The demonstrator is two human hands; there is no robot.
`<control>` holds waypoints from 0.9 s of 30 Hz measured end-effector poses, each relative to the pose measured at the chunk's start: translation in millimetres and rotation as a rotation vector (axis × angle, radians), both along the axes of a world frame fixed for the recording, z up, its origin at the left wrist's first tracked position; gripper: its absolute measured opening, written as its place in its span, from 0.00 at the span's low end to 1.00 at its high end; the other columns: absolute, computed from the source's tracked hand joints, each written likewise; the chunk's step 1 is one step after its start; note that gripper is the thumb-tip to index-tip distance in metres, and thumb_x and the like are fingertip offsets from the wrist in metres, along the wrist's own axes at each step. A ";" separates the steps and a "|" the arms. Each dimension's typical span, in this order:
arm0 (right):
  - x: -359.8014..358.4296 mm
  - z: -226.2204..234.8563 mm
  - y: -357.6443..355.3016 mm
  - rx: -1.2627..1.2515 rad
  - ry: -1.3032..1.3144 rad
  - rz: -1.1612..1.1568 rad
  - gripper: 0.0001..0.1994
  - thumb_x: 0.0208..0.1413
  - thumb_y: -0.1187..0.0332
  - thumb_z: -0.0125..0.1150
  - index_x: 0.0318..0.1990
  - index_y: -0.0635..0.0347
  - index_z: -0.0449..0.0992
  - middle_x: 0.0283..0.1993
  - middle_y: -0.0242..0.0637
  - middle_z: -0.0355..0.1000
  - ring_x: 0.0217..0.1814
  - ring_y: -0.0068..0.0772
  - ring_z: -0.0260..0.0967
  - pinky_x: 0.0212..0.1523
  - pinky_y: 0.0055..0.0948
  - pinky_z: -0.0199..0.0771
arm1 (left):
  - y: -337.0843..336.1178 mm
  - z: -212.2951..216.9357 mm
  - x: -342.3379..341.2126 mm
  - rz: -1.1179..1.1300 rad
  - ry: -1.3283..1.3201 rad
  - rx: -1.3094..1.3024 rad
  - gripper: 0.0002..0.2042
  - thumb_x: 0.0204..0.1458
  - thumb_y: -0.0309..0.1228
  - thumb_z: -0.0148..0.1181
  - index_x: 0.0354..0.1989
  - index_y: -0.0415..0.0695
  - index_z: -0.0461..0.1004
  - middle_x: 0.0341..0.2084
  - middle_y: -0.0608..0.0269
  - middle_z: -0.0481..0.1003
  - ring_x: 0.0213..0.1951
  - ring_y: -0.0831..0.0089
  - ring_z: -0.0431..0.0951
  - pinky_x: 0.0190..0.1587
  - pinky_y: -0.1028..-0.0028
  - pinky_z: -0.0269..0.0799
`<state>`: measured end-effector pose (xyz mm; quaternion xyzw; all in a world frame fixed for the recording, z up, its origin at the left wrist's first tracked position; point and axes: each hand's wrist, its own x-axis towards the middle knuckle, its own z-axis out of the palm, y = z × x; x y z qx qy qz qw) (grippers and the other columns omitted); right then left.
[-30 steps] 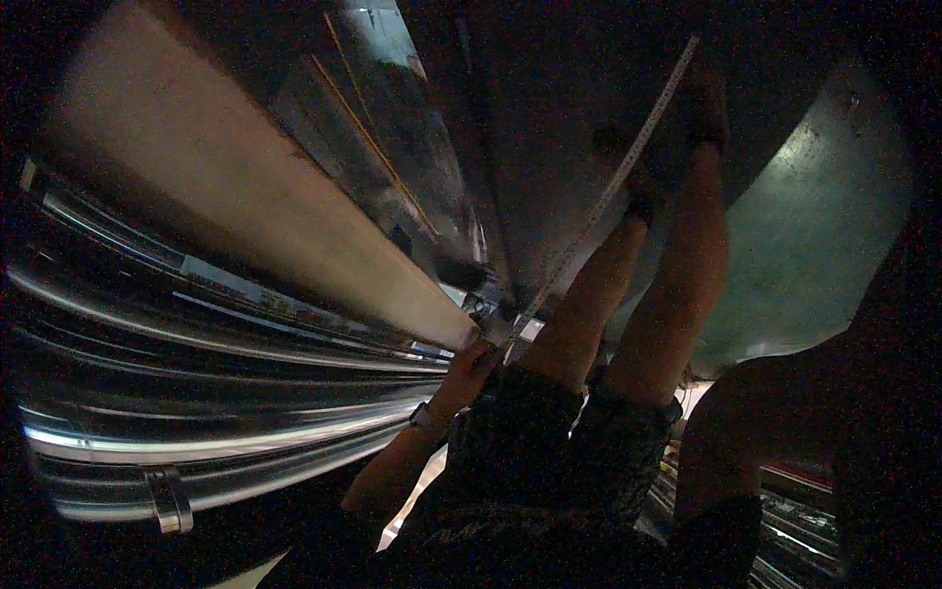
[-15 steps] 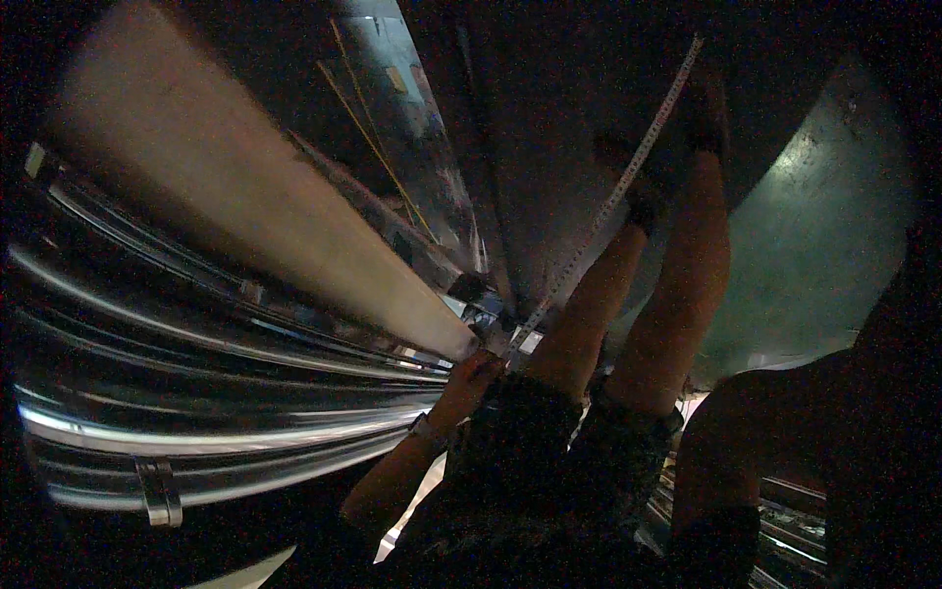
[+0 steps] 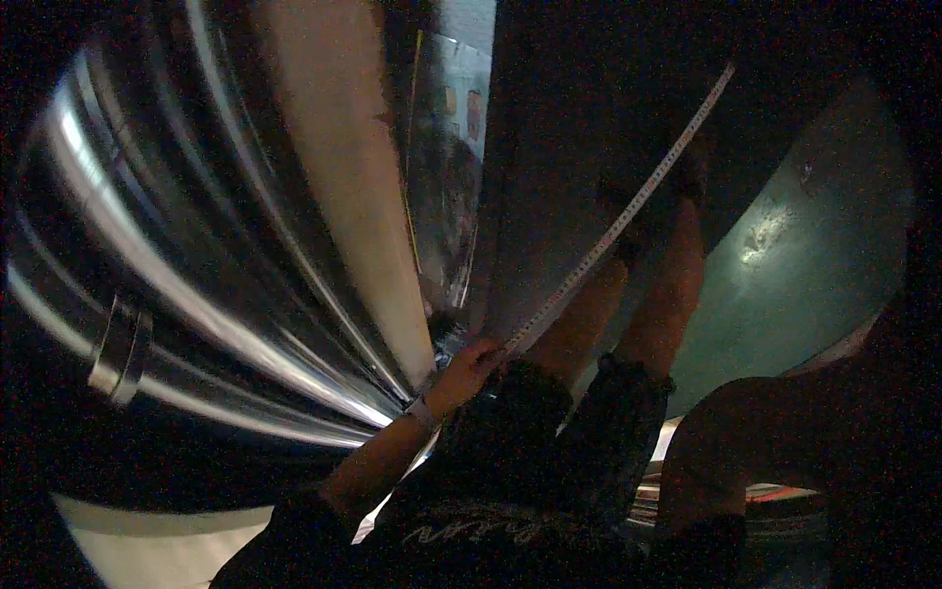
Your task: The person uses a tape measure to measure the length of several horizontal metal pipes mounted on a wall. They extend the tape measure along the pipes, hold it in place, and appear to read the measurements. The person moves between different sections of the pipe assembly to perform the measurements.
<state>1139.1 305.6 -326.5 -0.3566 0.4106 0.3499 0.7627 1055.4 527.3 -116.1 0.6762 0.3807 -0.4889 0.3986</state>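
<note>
My left hand (image 3: 471,365) is closed on the near end of a pale measuring tape (image 3: 623,218), beside the hem of my dark shorts. A band circles that wrist. The tape runs out straight and slanting, up and to the right past my bare lower legs, and its far end fades into the dark. Whether a tape case sits in my palm is too dim to tell. My right upper arm shows only as a dark shape at the lower right, bent outward. Its hand is out of sight.
Shiny metal pipes (image 3: 211,329) curve along the left, with a bracket strap (image 3: 122,351) across them. Next to them runs a long tan beam (image 3: 343,167). A greenish panel (image 3: 775,294) with a bright reflection stands at the right. The surroundings are very dark.
The view has turned, so the pipes and beam stand steeper at the left. My left hand stays closed on the tape, which now slants lower toward the right.
</note>
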 end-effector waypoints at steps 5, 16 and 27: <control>-18.5 24.0 18.9 0.008 -0.102 0.037 0.10 0.51 0.68 0.45 0.39 0.61 0.65 0.38 0.43 0.64 0.37 0.37 0.62 0.35 0.32 0.65 | 12.0 -24.9 -49.2 -0.042 -0.078 -0.017 0.12 0.51 0.37 0.47 0.29 0.40 0.70 0.25 0.61 0.70 0.29 0.74 0.69 0.34 0.75 0.64; 81.0 189.6 66.5 0.114 -1.022 -0.177 0.10 0.52 0.68 0.45 0.40 0.61 0.65 0.40 0.44 0.64 0.39 0.38 0.62 0.36 0.33 0.65 | 2.0 -64.5 -96.9 0.004 -0.479 0.019 0.07 0.49 0.31 0.49 0.28 0.40 0.68 0.19 0.57 0.68 0.22 0.72 0.68 0.25 0.72 0.62; 109.8 254.4 149.1 0.258 -0.913 0.269 0.17 0.55 0.56 0.39 0.29 0.60 0.67 0.28 0.35 0.67 0.30 0.28 0.64 0.31 0.27 0.64 | 41.3 -29.4 -129.7 -0.042 -0.743 0.247 0.06 0.46 0.30 0.51 0.25 0.41 0.66 0.17 0.53 0.67 0.22 0.59 0.69 0.24 0.67 0.61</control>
